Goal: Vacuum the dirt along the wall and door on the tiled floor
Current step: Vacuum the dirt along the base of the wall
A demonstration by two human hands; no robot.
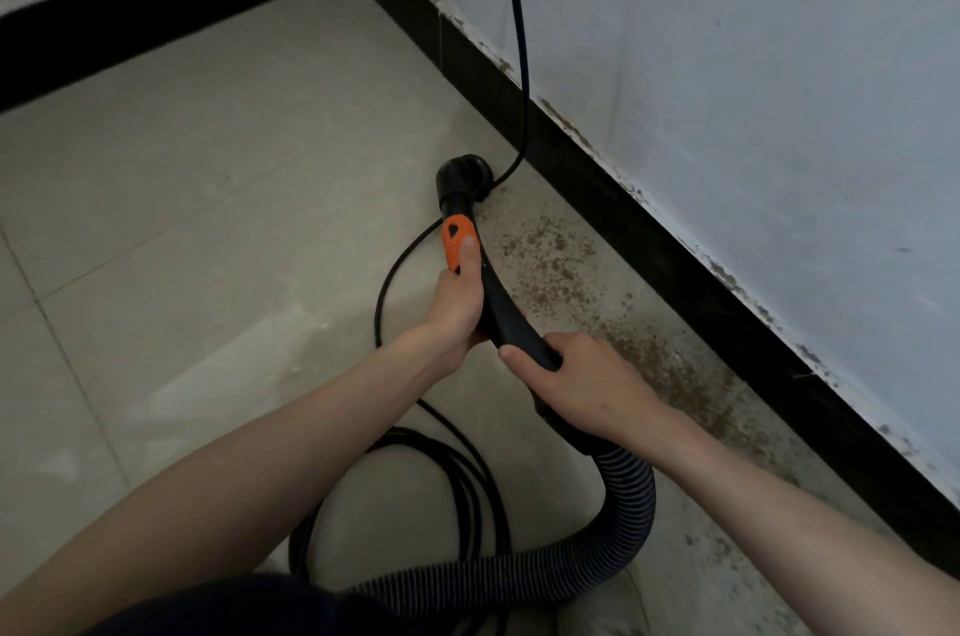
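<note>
Vacuum nozzle, black, head down on tiled floor beside dark skirting, ahead of both hands: left hand wrapped around orange-gripped wand, right hand clasping hose end, brown dirt alongside.

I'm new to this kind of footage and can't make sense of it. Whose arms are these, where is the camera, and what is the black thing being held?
There is no machine here, just a person cleaning. The one picture comes from a camera worn on their head, looking down at their own arms. Both hands grip a vacuum wand: the left hand is further forward, its thumb on the orange switch piece, and the right hand holds the wand's rear end, where the ribbed hose joins. The round nozzle sits on the tiled floor near the black skirting. Brown dirt lies along that skirting. The thin black line is the power cable.
</note>
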